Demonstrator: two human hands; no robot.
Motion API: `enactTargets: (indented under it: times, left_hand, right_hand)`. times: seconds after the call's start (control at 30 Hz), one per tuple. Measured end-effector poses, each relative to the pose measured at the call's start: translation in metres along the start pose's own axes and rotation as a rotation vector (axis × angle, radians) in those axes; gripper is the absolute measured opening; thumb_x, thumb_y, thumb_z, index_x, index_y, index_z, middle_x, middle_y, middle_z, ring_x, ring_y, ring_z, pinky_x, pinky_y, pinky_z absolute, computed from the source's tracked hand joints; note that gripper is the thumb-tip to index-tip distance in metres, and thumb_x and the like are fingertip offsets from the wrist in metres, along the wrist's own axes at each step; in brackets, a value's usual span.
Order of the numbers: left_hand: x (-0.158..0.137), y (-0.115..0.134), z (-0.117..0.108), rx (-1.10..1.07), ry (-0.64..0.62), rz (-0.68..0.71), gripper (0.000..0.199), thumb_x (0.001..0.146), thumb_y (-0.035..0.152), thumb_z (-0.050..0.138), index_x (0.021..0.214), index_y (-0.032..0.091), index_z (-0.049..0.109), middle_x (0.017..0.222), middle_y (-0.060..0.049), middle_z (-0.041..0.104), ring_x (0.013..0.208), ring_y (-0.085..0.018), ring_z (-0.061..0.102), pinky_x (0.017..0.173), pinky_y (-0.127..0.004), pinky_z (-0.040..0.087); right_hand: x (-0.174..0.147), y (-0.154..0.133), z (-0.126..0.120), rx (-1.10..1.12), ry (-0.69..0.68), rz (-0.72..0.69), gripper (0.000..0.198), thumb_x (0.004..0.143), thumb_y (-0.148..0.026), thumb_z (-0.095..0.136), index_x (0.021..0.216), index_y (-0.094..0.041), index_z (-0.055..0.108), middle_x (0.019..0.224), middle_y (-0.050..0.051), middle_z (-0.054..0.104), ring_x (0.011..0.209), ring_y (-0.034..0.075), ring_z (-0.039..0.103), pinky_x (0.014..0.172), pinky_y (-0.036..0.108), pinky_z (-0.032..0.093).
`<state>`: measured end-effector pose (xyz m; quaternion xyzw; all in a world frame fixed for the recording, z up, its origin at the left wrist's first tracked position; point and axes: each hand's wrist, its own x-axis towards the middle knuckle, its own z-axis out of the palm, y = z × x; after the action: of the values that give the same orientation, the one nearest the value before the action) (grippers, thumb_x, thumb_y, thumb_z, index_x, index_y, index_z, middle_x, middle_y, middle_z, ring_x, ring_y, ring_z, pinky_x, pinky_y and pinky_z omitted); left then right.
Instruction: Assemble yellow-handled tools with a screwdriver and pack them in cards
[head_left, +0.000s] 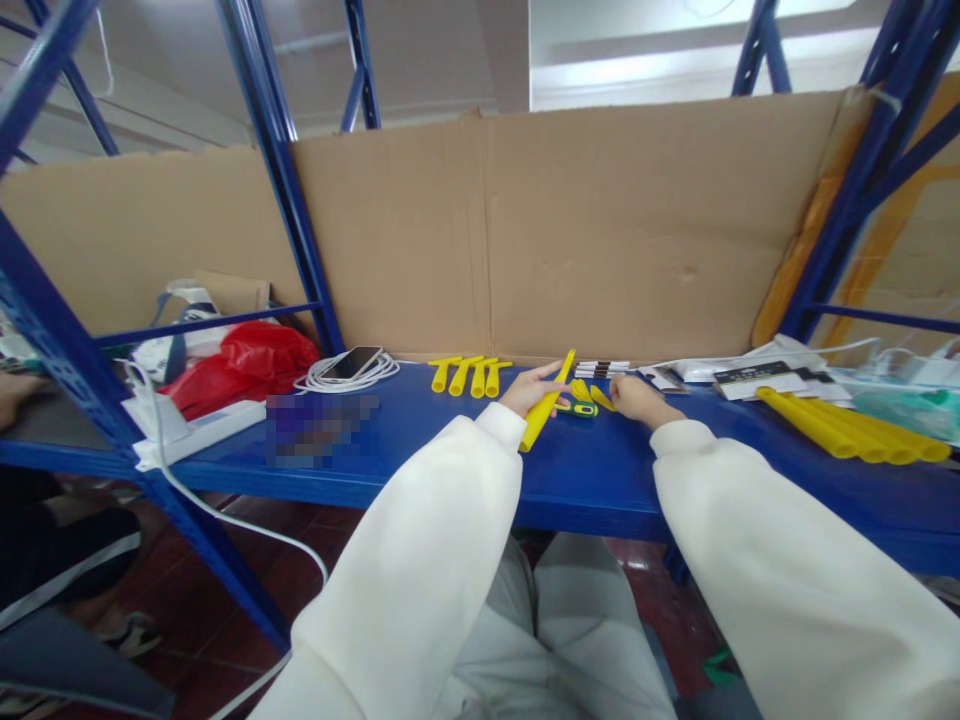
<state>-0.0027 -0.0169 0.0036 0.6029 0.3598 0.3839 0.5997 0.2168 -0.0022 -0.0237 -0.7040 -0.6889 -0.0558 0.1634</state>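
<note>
My left hand is wrapped round a long, tapered yellow plastic tube, tilted with its narrow end up and away. Just right of it, my right hand has its fingers curled and pinched at the end of a small yellow piece. Between the hands lies a green and yellow tool handle, its far end hidden near the left fingers. More small yellow pieces rest behind it. Left of my left hand, several yellow tubes with crosspieces stand in a row on the blue table.
Plain yellow tubes lie at the right beside black-and-white packets. Black-and-white strips lie by the cardboard wall. A phone on a coiled white cable, a red bag and a power strip occupy the left.
</note>
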Motion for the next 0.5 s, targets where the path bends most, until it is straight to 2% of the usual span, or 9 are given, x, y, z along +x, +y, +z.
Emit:
enactTargets:
  times: [0.1, 0.23, 0.3, 0.37, 0.5]
  left_hand:
    - [0.001, 0.001, -0.003, -0.046, -0.029, -0.046, 0.068, 0.087, 0.009, 0.058, 0.151, 0.023, 0.039, 0.109, -0.012, 0.073, 0.062, -0.01, 0.067, 0.047, -0.016, 0.048]
    - [0.002, 0.0, -0.003, -0.042, -0.065, -0.073, 0.067, 0.088, 0.006, 0.054, 0.151, 0.023, 0.039, 0.11, -0.012, 0.073, 0.064, -0.011, 0.068, 0.048, -0.016, 0.049]
    - [0.001, 0.0, -0.002, -0.032, -0.076, -0.072, 0.066, 0.087, 0.006, 0.056, 0.15, 0.021, 0.041, 0.109, -0.012, 0.073, 0.061, -0.011, 0.067, 0.047, -0.017, 0.048]
    - [0.0, 0.0, -0.001, -0.019, -0.09, -0.073, 0.065, 0.087, 0.006, 0.057, 0.149, 0.021, 0.042, 0.107, -0.012, 0.074, 0.058, -0.01, 0.066, 0.046, -0.016, 0.048]
    - [-0.003, -0.001, 0.002, 0.001, -0.123, -0.073, 0.063, 0.088, 0.006, 0.055, 0.149, 0.019, 0.042, 0.101, -0.012, 0.075, 0.056, -0.009, 0.065, 0.043, -0.015, 0.047]
  right_hand:
    - [0.002, 0.0, 0.0, 0.175, 0.12, -0.035, 0.016, 0.073, -0.005, 0.053, 0.076, -0.019, 0.058, 0.082, 0.008, 0.071, 0.082, 0.019, 0.066, 0.076, 0.026, 0.048]
    - [0.003, -0.008, 0.0, 0.626, 0.234, -0.094, 0.011, 0.076, -0.014, 0.055, 0.073, -0.022, 0.049, 0.074, 0.001, 0.064, 0.07, 0.015, 0.061, 0.071, 0.026, 0.049]
    - [0.001, -0.015, 0.0, 0.852, 0.225, -0.135, 0.013, 0.075, -0.018, 0.058, 0.073, -0.022, 0.046, 0.072, -0.001, 0.06, 0.066, 0.012, 0.058, 0.069, 0.025, 0.049]
    - [-0.002, -0.022, 0.0, 1.009, 0.157, -0.162, 0.018, 0.073, -0.024, 0.063, 0.074, -0.022, 0.046, 0.069, -0.003, 0.058, 0.062, 0.011, 0.056, 0.065, 0.025, 0.048]
    - [-0.007, -0.029, -0.001, 1.163, 0.055, -0.188, 0.033, 0.065, -0.036, 0.074, 0.074, -0.022, 0.045, 0.068, -0.005, 0.056, 0.057, 0.009, 0.052, 0.056, 0.023, 0.044]
